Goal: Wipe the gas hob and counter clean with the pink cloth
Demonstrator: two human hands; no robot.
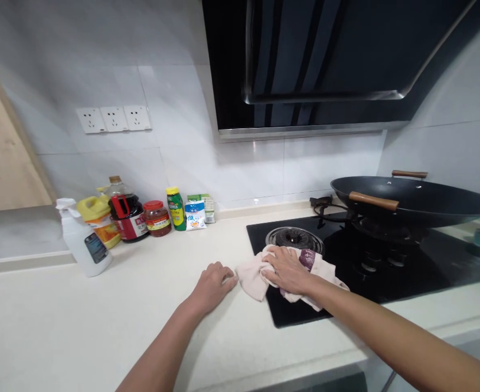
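A pale pink cloth (253, 279) with purple printed patches lies bunched over the front left corner of the black glass gas hob (293, 316) and the counter beside it. My right hand (287, 269) presses down on it, fingers curled into the folds. At the cloth's left corner is my left hand (212, 287), resting low on the white counter (150, 305) with its fingers curled and thumb and forefinger closed at the corner. Just behind the cloth sits the left burner (295, 238), its front edge partly covered.
A large black wok (436, 204) with wooden handles stands on the right burner, below the range hood (305, 60). Along the wall are a white spray bottle (85, 245), a dark sauce bottle (129, 218), a red-lidded jar (157, 219), a green bottle (176, 209) and a seasoning packet (195, 215).
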